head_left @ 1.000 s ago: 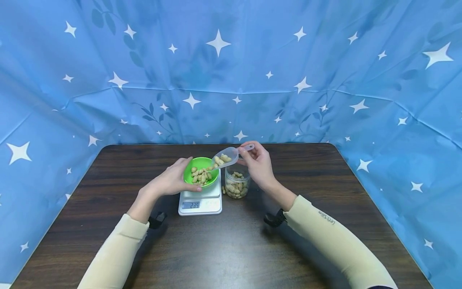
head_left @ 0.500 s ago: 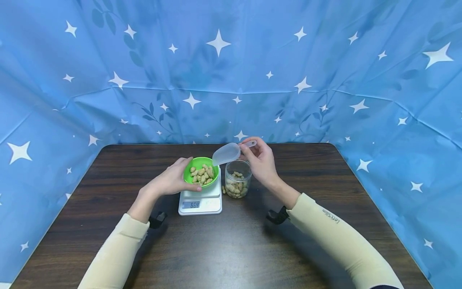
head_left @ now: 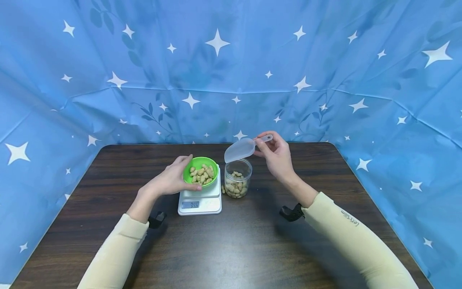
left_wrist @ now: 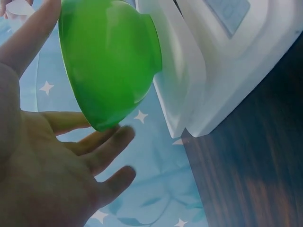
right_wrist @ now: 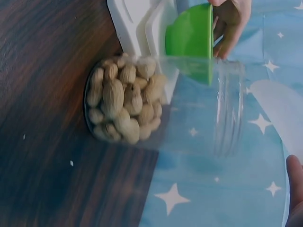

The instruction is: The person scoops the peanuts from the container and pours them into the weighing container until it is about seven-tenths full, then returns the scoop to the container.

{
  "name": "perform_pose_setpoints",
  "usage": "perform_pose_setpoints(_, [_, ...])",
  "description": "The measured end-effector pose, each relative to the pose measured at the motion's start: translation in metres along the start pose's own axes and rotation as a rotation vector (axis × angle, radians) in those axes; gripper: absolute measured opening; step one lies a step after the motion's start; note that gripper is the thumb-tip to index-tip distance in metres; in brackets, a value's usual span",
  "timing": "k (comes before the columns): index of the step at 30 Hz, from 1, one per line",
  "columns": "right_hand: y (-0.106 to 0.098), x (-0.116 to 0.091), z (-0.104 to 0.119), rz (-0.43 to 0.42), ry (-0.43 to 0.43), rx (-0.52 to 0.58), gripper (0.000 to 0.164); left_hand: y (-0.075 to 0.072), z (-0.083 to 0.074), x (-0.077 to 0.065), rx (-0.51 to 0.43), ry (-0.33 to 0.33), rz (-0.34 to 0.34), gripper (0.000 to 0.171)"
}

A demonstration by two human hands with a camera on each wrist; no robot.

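Note:
In the head view, my left hand (head_left: 171, 178) holds the green bowl (head_left: 197, 162) at its rim, thumb on the near side and fingers on the far side. Peanuts in their shells (head_left: 202, 175) lie in the bowl, which sits on a white kitchen scale (head_left: 207, 206). My right hand (head_left: 279, 158) pinches the handle of a translucent scoop (head_left: 239, 150). No peanuts show in the scoop, whose bowl hangs above the rim of a clear jar (head_left: 246, 170). Peanuts fill the lower part of that jar (right_wrist: 189, 132) in the right wrist view.
A loose peanut (head_left: 223, 189) lies on the dark wooden table (head_left: 231, 249) between scale and jar. Small white specks (right_wrist: 71, 163) dot the wood near the jar. Behind the table's far edge hangs a blue star-patterned cloth (head_left: 231, 68).
Peanuts have gone from the scoop into the bowl. My right hand has drawn the scoop right, from over the bowl to over the jar. The scale's digits have changed; my left hand stays put.

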State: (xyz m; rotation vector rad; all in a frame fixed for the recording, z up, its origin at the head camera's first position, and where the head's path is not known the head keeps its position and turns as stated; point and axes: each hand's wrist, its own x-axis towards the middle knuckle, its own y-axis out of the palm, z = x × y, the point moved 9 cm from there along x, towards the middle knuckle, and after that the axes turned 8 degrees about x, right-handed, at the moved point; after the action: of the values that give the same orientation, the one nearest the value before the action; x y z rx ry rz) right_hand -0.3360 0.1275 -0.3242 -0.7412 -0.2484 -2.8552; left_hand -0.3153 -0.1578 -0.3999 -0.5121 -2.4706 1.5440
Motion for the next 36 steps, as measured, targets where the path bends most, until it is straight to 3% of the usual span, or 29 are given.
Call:
perform_pose_setpoints(10, [-0.006, 0.004, 0.004, 0.077, 0.083, -0.168, 0.023, -0.01, -0.026, 0.009, 0.025, 0.104, -0.111, 0.1])
perform_pose_setpoints(20, [0.009, 0.003, -0.001, 0.2, 0.118, -0.446, 0.018, 0.001, -0.062, 0.028, 0.042, 0.23, -0.137, 0.085])
perform_pose_setpoints(36, [0.043, -0.001, -0.001, 0.396, 0.003, -0.754, 0.008, 0.024, -0.09, 0.043, 0.061, 0.237, -0.105, 0.086])
